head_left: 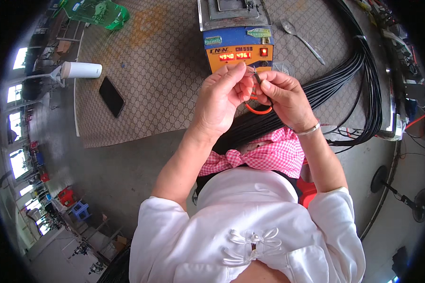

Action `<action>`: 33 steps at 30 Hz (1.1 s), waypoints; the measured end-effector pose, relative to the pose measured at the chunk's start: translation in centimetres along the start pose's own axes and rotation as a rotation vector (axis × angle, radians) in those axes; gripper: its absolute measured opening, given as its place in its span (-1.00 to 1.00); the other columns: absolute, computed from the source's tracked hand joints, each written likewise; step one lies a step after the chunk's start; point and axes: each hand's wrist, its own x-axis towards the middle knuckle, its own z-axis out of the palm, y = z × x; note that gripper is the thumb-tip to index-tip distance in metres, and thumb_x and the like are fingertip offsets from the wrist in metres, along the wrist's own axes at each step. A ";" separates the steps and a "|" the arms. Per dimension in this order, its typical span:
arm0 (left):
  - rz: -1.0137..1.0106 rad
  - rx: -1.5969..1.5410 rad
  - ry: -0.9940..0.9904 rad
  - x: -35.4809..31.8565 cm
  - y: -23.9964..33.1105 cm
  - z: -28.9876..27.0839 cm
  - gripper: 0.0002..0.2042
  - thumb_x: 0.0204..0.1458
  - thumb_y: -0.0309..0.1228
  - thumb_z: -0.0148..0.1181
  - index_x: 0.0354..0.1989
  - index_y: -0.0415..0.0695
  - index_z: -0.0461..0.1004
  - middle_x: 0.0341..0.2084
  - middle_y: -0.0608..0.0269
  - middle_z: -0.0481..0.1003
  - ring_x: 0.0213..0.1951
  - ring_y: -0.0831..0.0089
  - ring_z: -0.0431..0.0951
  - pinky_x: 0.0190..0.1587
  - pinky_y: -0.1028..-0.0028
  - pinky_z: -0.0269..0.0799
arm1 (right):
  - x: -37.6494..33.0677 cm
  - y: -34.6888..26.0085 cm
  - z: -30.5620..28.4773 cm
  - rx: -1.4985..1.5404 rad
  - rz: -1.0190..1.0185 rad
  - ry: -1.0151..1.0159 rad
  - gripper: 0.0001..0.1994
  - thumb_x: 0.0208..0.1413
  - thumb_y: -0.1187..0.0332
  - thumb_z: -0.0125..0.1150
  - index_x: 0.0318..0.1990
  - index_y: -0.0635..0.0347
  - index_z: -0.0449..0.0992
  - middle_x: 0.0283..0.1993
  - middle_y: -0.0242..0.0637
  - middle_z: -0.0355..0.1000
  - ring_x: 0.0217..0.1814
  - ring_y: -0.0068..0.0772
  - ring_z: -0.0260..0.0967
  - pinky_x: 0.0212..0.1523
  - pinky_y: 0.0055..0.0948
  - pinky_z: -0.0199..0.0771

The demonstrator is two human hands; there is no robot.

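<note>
Black, thin cable end [257, 77] sits pinched between left hand [220, 100] and right hand [282, 96], both closed on it above the black cable bundle [344, 80]. Behind stands a boxy orange-and-blue metal machine [238, 45] on patterned woven mat [160, 70].

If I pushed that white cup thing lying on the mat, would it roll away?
Probably yes. The white cup lies on its side on the patterned mat, and its round body looks smooth, so a sideways nudge would likely set it rolling. The mat's woven surface might slow it. It looks light for its size, though whether anything is inside cannot be told.
</note>
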 end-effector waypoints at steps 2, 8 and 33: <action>-0.004 -0.020 0.005 0.1 0.1 0.0 -0.83 0.05 -0.35 0.02 -0.40 -0.21 0.42 -0.58 0.34 0.41 -0.56 0.65 0.35 -0.48 0.68 0.24 | 0.0 -0.1 0.1 -0.021 -0.002 -0.029 -0.84 0.07 0.41 0.05 -0.22 0.25 0.44 -0.44 -0.44 0.38 -0.51 -0.69 0.19 -0.52 -0.72 0.15; -0.049 -0.061 -0.037 0.2 0.3 -0.2 -0.85 0.07 -0.38 -0.02 -0.37 -0.21 0.41 -0.59 0.32 0.38 -0.54 0.58 0.34 -0.46 0.61 0.24 | -0.1 -0.4 0.3 0.057 0.034 -0.083 -0.83 0.07 0.41 0.05 -0.22 0.28 0.44 -0.42 -0.40 0.40 -0.53 -0.70 0.16 -0.54 -0.73 0.13; 0.196 0.139 0.082 -0.8 -2.0 0.3 -0.84 0.05 -0.32 0.03 -0.36 -0.17 0.35 -0.52 0.35 0.35 -0.48 0.61 0.31 -0.37 0.61 0.27 | -0.2 0.4 0.5 -0.007 -0.008 0.086 -0.87 0.01 0.47 0.11 -0.27 0.28 0.45 -0.48 -0.42 0.37 -0.52 -0.68 0.18 -0.50 -0.70 0.19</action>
